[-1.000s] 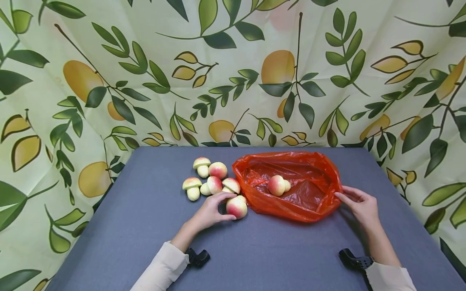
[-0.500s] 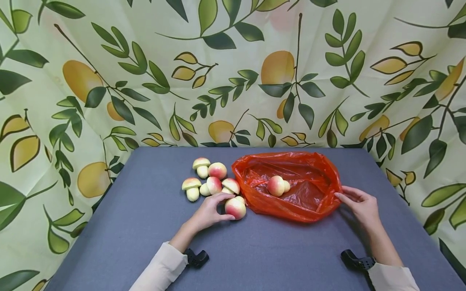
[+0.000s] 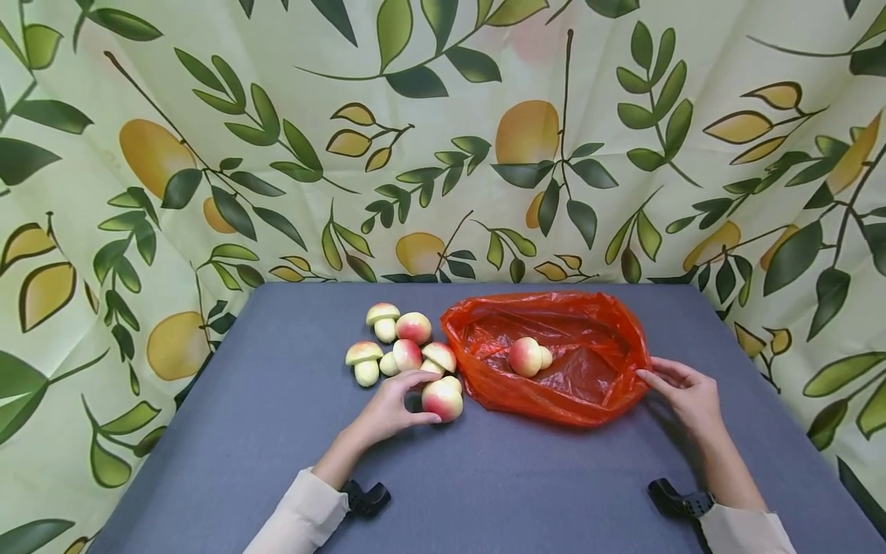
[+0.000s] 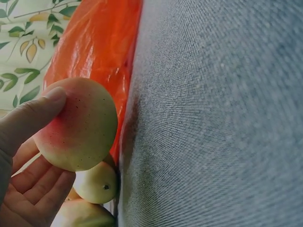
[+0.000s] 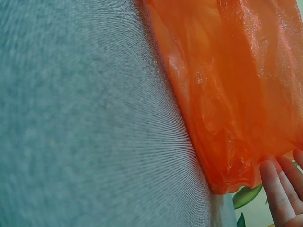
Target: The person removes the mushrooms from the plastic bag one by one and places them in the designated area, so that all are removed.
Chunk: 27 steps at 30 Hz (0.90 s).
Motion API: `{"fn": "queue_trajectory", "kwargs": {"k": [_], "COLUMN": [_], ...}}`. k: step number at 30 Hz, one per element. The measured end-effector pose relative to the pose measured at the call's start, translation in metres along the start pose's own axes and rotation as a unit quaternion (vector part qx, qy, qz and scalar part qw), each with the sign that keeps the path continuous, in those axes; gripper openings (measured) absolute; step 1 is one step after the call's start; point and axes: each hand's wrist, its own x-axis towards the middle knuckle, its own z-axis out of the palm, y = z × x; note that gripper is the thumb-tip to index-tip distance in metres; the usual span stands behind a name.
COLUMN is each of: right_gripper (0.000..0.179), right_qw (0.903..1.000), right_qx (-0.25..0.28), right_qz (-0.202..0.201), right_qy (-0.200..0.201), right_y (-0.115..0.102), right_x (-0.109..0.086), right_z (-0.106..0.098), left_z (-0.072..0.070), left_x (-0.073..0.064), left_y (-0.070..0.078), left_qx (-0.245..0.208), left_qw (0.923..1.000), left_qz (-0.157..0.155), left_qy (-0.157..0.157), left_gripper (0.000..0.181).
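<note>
My left hand [image 3: 388, 406] holds a toy mushroom [image 3: 441, 401] with a red and cream cap, thumb on one side and fingers on the other. In the left wrist view its rounded cap [image 4: 81, 125] faces the camera, and the thumb presses on the red patch. Just right of it, a red plastic bag [image 3: 536, 406] lies with its mouth spread wide. One mushroom [image 3: 526, 357] rests inside the bag. My right hand [image 3: 694, 396] pinches the bag's right rim; in the right wrist view its fingertips [image 5: 269, 172] lie against the orange-red film.
Several more toy mushrooms [image 3: 363, 362] lie grouped behind the left hand, beside the bag's left edge. Everything sits on a grey cloth-covered table [image 3: 526, 492]. A leaf-and-fruit patterned curtain [image 3: 457, 154] hangs behind and along both sides.
My left hand has drawn the held mushroom slightly left, a little away from the bag. The right hand and the bag stay in place.
</note>
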Motion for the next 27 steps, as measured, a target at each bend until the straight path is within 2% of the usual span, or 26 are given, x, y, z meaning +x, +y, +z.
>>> {"fn": "queue_trajectory", "kwargs": {"k": [8, 19, 23, 27], "right_gripper": [0.023, 0.028, 0.026, 0.026], "right_qw": [1.0, 0.9999, 0.9999, 0.9999], "right_qx": [0.004, 0.01, 0.011, 0.013], "right_qz": [-0.004, -0.002, -0.003, -0.006], "right_qy": [0.004, 0.005, 0.002, -0.001], "right_y": [0.002, 0.002, 0.002, 0.003], "right_x": [-0.001, 0.001, 0.001, 0.001], "right_z": [-0.001, 0.0, -0.001, -0.002], "left_z": [-0.002, -0.013, -0.017, -0.019], "left_x": [-0.004, 0.001, 0.004, 0.007], "left_y": [0.002, 0.012, 0.017, 0.022], "left_qx": [-0.006, 0.02, 0.01, 0.005], "left_qw": [0.9998, 0.9987, 0.9988, 0.9989], "left_qz": [0.017, 0.035, 0.029, 0.011], "left_qy": [0.009, 0.03, 0.038, 0.045], "left_gripper": [0.055, 0.056, 0.056, 0.056]}}
